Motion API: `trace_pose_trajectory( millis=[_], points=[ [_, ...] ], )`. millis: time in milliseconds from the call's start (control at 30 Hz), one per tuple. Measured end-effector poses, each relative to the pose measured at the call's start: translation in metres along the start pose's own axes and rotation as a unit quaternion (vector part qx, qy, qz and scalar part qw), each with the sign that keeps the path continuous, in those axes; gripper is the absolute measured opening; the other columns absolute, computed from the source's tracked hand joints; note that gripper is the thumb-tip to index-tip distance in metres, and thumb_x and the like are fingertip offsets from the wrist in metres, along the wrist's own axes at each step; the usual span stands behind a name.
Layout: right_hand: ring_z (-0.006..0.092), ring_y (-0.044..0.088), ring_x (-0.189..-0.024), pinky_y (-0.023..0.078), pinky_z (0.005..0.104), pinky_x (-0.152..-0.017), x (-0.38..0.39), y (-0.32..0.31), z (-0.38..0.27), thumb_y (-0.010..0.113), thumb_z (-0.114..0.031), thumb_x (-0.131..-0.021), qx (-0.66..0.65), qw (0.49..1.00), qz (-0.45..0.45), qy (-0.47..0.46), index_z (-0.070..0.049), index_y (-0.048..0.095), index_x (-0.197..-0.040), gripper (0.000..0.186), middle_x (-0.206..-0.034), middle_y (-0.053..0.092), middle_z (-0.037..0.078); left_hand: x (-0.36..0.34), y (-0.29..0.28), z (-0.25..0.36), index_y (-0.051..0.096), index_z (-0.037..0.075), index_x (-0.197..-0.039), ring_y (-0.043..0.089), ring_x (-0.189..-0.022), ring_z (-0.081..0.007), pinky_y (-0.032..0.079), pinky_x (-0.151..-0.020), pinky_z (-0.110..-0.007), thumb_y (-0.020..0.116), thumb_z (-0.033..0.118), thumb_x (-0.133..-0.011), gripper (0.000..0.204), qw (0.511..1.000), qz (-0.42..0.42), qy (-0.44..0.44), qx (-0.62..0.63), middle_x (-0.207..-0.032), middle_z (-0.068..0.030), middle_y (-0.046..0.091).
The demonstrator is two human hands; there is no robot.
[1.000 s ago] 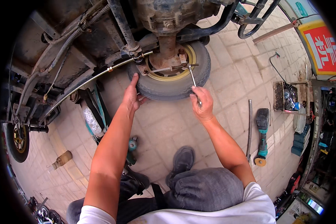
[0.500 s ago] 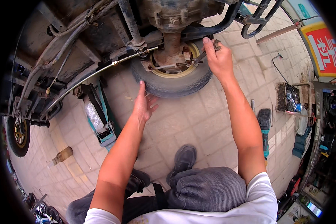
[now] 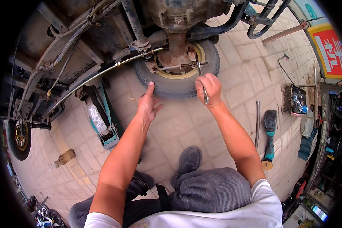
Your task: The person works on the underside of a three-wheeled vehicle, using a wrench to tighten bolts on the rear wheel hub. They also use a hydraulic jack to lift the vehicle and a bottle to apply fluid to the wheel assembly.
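Observation:
My right hand [image 3: 208, 88] is wrapped round a metal wrench [image 3: 201, 71], whose far end is at a nut on the threaded rod at the rusty steering bracket [image 3: 168, 57] in front of the wheel's yellow rim [image 3: 186, 73]. My left hand [image 3: 148, 103] is open, fingers apart, its thumb at the lower-left edge of the black tyre [image 3: 209, 66]; whether it presses on it I cannot tell. A long metal rod [image 3: 89, 79] runs from the left toward the bracket, below a rusty housing [image 3: 174, 13].
Rusty underframe [image 3: 76, 34] overhangs upper left, with another wheel [image 3: 19, 138]. A teal jack [image 3: 102, 121] and bottle [image 3: 64, 159] lie left. A teal grinder [image 3: 269, 140], pipe [image 3: 258, 123], tool box [image 3: 292, 98] and red-yellow sign [image 3: 330, 47] are right.
My right hand swung the wrench up to the right, then came back down-left to the tyre's near side. My left hand moved slightly down and right from where it gripped the tyre.

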State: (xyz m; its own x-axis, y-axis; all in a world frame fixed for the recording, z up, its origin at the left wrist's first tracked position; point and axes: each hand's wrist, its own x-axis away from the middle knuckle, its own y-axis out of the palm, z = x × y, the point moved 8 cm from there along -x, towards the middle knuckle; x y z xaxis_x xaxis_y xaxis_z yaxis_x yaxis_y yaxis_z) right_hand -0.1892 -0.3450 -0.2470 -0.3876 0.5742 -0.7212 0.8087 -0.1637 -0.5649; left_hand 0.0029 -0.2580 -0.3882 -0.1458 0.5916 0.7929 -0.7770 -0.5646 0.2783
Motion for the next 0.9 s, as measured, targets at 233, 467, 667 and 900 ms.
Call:
trace_pose_trajectory(
  millis=[233,467,667,900],
  points=[
    [0.0197,0.053,-0.057,0.041,0.0301,-0.053,-0.029,-0.035,0.007,0.056,-0.021,-0.093,-0.155,0.97,0.046,0.179,-0.001,0.059,-0.078,0.026,-0.065,0.056,0.009,-0.011,-0.013,-0.01,0.034,0.009,-0.14,0.041,-0.125,-0.0285,0.025,-0.104,-0.052,0.051,0.071,-0.081,0.087,0.999,-0.025,-0.034,0.028,-0.141,-0.013,0.038],
    [0.0107,0.045,-0.058,0.036,0.0274,-0.055,-0.079,-0.004,0.076,0.046,-0.04,-0.097,-0.154,0.932,-0.095,0.315,0.0,0.058,-0.067,0.052,-0.059,0.049,0.001,-0.03,-0.015,0.035,0.044,0.011,-0.132,0.043,-0.122,-0.0242,0.025,-0.104,-0.052,0.052,0.062,-0.086,0.07,1.0,-0.023,0.004,0.012,-0.134,-0.0078,0.047],
    [0.0136,0.048,-0.059,0.04,0.0295,-0.059,-0.088,0.015,0.08,0.045,-0.043,-0.096,-0.121,0.933,-0.168,0.296,0.001,0.058,-0.067,0.055,-0.058,0.051,0.003,0.004,0.012,-0.039,0.038,0.007,-0.135,0.041,-0.125,-0.0274,0.027,-0.103,-0.054,0.056,0.062,-0.084,0.078,0.998,-0.034,-0.05,0.016,-0.134,-0.0121,0.046],
    [0.0158,0.048,-0.059,0.041,0.0306,-0.059,-0.075,0.013,0.072,0.046,-0.042,-0.097,-0.139,0.937,-0.127,0.293,0.001,0.058,-0.068,0.053,-0.059,0.053,0.005,-0.013,-0.013,-0.008,0.038,0.005,-0.135,0.041,-0.124,-0.0261,0.024,-0.105,-0.052,0.044,0.074,-0.081,0.087,0.999,-0.03,-0.037,0.013,-0.133,-0.0111,0.047]
  ],
)
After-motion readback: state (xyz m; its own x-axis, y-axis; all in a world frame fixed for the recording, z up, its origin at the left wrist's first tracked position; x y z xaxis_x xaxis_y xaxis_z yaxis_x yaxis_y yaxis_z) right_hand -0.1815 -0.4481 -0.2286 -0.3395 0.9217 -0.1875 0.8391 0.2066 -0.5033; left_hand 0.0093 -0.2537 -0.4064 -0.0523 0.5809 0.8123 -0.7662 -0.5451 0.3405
